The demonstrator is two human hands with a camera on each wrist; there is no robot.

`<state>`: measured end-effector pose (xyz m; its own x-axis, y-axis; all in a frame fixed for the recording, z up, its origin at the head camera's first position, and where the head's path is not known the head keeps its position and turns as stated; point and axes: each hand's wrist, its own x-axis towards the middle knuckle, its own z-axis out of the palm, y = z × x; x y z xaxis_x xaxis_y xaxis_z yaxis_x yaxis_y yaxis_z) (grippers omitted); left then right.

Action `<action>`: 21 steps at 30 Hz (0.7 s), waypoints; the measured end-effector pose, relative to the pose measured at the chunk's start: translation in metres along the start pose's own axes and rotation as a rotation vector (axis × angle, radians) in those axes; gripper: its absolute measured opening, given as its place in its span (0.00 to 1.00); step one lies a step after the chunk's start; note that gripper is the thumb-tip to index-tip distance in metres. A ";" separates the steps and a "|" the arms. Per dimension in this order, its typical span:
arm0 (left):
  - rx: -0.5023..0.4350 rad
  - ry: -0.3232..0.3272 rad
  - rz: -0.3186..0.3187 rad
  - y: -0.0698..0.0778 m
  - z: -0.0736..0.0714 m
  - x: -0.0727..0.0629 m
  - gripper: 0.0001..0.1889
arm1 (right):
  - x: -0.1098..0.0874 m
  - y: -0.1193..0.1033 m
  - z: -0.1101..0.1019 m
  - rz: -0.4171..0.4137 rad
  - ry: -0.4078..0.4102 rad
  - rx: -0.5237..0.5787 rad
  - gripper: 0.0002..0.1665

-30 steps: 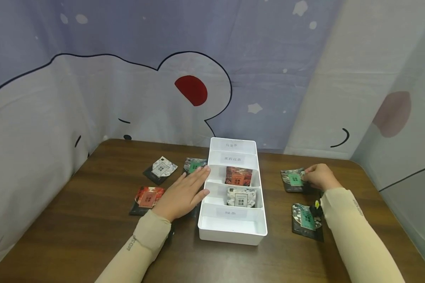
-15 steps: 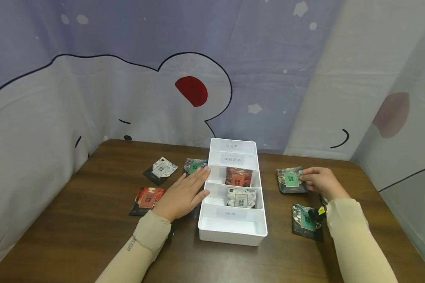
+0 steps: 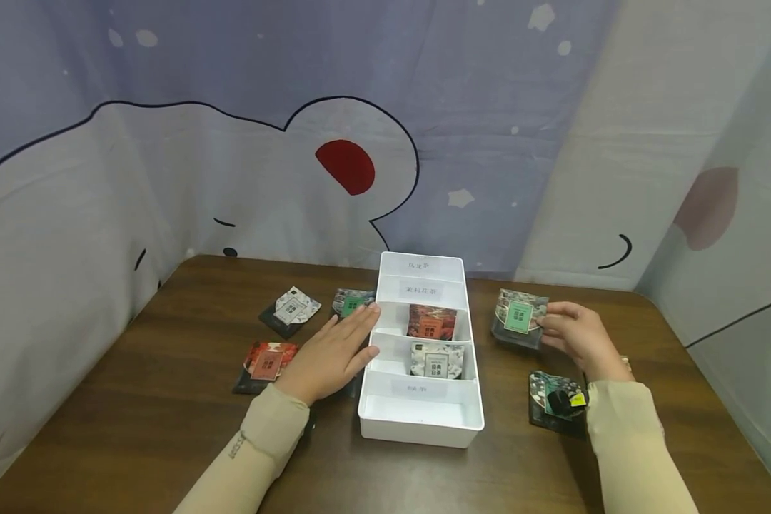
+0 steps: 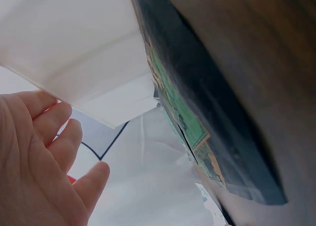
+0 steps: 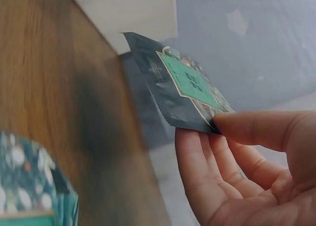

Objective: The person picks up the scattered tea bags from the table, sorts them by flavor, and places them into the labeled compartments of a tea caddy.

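My right hand [image 3: 578, 335] pinches a green-labelled tea sachet [image 3: 517, 315] by its right edge, thumb on the printed face. The right wrist view shows this sachet [image 5: 185, 85] raised off the wood and tilted. My left hand [image 3: 334, 353] lies with straight fingers along the left rim of a white divided tray [image 3: 417, 432]. A red tea sachet [image 3: 432, 323] and a white one [image 3: 438, 360] stand in separate compartments of it. Below the left hand, the left wrist view shows another green-labelled sachet [image 4: 182, 102], largely hidden in the head view.
Left of the tray lie a white sachet [image 3: 290, 311], a red sachet [image 3: 265, 365] and a green-labelled sachet [image 3: 352, 303]. Another green-labelled sachet [image 3: 546, 389] lies near the right wrist, partly covered by the wrist camera. A printed curtain [image 3: 462, 157] hangs behind the wooden table [image 3: 135, 400].
My right hand has lifted the green-labelled sachet off the table and brought it slightly left, tipping its face toward the head camera. My left hand and the tray have stayed put.
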<state>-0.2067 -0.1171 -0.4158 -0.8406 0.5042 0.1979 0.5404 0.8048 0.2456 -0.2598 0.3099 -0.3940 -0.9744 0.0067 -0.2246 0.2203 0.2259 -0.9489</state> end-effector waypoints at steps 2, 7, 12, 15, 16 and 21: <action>-0.001 0.000 0.004 0.000 0.000 -0.001 0.35 | -0.003 -0.001 0.004 -0.014 0.008 0.041 0.29; 0.005 0.001 0.004 0.000 0.000 -0.001 0.35 | -0.013 -0.010 0.009 -0.051 0.023 0.146 0.20; 0.000 0.005 0.002 0.000 -0.001 -0.001 0.35 | -0.024 -0.022 0.015 -0.109 0.017 0.244 0.13; -0.005 0.007 0.003 0.000 -0.001 -0.001 0.35 | -0.031 -0.028 0.020 -0.143 0.018 0.276 0.11; -0.005 0.009 0.006 0.000 0.000 -0.001 0.35 | -0.033 -0.030 0.022 -0.155 0.023 0.277 0.10; -0.005 0.010 0.006 0.000 0.000 0.000 0.35 | -0.045 -0.040 0.031 -0.208 0.058 0.238 0.11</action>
<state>-0.2065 -0.1170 -0.4157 -0.8371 0.5055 0.2092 0.5455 0.8001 0.2496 -0.2230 0.2702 -0.3529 -0.9990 0.0414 -0.0144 0.0141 -0.0058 -0.9999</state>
